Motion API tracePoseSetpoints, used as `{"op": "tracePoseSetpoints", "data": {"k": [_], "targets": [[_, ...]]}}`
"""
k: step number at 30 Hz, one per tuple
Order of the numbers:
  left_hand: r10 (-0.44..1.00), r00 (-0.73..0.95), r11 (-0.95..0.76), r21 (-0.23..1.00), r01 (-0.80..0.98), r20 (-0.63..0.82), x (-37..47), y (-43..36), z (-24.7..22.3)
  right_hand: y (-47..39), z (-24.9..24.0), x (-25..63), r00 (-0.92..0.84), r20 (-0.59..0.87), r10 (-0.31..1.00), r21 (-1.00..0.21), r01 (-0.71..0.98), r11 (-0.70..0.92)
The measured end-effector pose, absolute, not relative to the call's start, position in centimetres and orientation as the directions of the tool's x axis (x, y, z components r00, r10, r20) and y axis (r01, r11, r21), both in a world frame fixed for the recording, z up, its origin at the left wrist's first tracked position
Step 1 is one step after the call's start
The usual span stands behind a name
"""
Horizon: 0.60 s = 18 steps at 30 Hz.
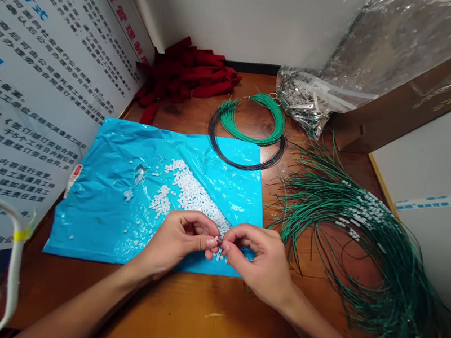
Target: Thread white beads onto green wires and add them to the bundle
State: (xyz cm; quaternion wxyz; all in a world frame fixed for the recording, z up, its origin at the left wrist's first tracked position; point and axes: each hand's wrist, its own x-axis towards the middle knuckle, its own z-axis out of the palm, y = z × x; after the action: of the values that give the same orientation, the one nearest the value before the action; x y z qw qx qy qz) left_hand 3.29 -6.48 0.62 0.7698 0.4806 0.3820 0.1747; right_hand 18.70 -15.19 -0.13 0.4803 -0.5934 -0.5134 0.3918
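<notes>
Over the front of a blue plastic sheet, my left hand pinches a small white bead between thumb and forefinger. My right hand meets it there, its thumb and forefinger closed at the bead; whatever they grip is too small to make out. Just beyond my fingertips, a heap of loose white beads spreads across the sheet, with a few scattered to the left. To the right of my right hand lies a thick bundle of green cords, with white beads on many of them.
Behind the sheet lie a green coil and a black coil. Red cloth pieces are piled at the back left. A clear bag of metal parts leans by a cardboard box. A white cable curves at the left.
</notes>
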Motion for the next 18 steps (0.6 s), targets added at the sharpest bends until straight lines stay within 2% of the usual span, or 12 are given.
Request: {"op": "tracePoseSetpoints", "data": {"k": [7,18], "targets": [[0.639,0.654,0.467,0.880,0.089,-0.405,3.27,-6.47,0.52,-15.21,-0.34,18.59,0.178,0.107,0.978,-0.944,0.326,0.044],[0.652,0.639,0.448,0.887,0.110,-0.408,3.11,-6.43,0.45,-15.28,-0.35,18.54,0.176,0.131,0.976,-0.937,0.342,0.064]]}}
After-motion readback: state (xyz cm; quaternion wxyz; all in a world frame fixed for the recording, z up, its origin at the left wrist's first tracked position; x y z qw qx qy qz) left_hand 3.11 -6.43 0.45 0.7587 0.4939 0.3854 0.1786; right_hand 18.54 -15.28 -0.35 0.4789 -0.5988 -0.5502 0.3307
